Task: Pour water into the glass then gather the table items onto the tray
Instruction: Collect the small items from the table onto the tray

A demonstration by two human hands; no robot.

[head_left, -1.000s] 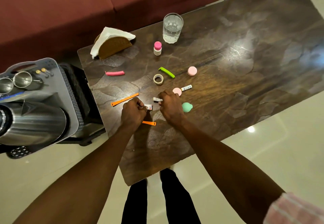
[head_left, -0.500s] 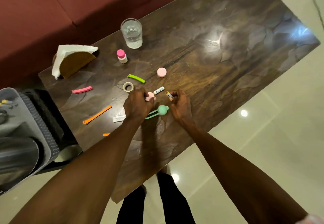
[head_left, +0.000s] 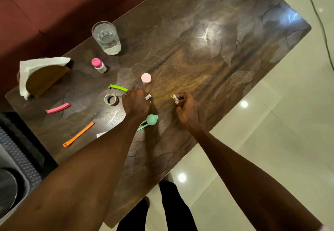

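1. The left hand [head_left: 136,102] is curling over a small white tube [head_left: 148,96] in the middle of the table [head_left: 207,53], fingers bent down around it; only the tube's end is poking out past the knuckles.
2. The right hand [head_left: 185,107] is pinching a small battery-like cylinder [head_left: 175,97] with an orange tip, holding it just above the table near the front edge.
3. The glass [head_left: 106,38] is standing upright with water in it, near the sofa-side edge of the table.
4. A pink-capped bottle [head_left: 98,65] is standing just in front of the glass, apart from it.
5. A napkin holder [head_left: 42,76] with white napkins is sitting at the table's left corner.
6. A round pink case [head_left: 146,78] is lying mid-table, beyond the left hand.
7. A green clip [head_left: 118,88] is lying with its end right at the left hand's fingers; a tape roll [head_left: 110,99] is lying just left of that hand.
8. A pink clip [head_left: 58,108] and an orange clip [head_left: 78,134] are lying toward the table's left end, well apart from each other.
9. A mint-green round-headed clip [head_left: 151,120] is lying between the two wrists, partly under the left forearm.
10. The tray [head_left: 19,160] is showing only at the left frame edge, off the table, with a steel vessel [head_left: 7,189] sitting on it.
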